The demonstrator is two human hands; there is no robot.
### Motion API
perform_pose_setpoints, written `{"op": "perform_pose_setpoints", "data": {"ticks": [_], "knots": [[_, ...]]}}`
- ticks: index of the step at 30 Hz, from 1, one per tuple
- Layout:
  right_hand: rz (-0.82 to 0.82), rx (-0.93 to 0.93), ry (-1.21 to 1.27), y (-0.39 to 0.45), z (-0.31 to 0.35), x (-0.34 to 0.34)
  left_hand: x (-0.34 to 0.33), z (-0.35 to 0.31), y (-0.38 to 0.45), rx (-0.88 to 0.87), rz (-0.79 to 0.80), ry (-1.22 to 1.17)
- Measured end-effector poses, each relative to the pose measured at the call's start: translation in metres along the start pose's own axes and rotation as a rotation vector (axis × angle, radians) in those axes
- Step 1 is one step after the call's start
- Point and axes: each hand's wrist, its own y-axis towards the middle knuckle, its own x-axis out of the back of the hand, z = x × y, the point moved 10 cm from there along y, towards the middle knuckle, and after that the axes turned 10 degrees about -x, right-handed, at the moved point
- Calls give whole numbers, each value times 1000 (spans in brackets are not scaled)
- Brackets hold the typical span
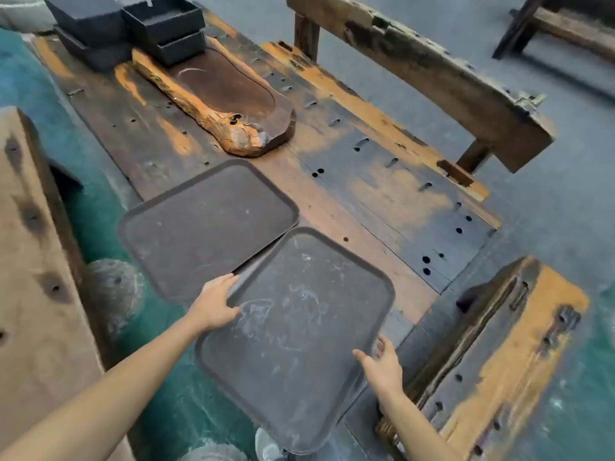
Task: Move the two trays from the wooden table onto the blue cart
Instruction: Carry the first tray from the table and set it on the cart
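Two dark rectangular trays lie on the worn wooden table (349, 181). The far tray (203, 224) rests flat near the table's left edge. The near tray (299, 331) overlaps the table's front edge and partly covers the far tray's corner. My left hand (216, 304) grips the near tray's left rim, thumb on top and fingers under the edge. My right hand (382, 364) is at the tray's right rim with fingers spread, touching or just off it. No blue cart is in view.
A carved wooden tea board (216, 98) lies further back on the table, with stacked black square containers (133, 24) behind it. A wooden bench (432, 78) stands at the right, another plank bench (499, 354) near right, and a pale wooden slab (33, 261) at the left.
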Motion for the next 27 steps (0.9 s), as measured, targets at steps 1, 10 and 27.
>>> {"op": "perform_pose_setpoints", "data": {"ticks": [1,10,27], "knots": [[-29,-30,44,5,-4,1,-4,2,6,14,16,-4],[84,-185,345,42,-39,-21,-36,26,25,187,99,-227],[199,-210,178,75,-20,25,-68,41,0,517,29,-745]]}}
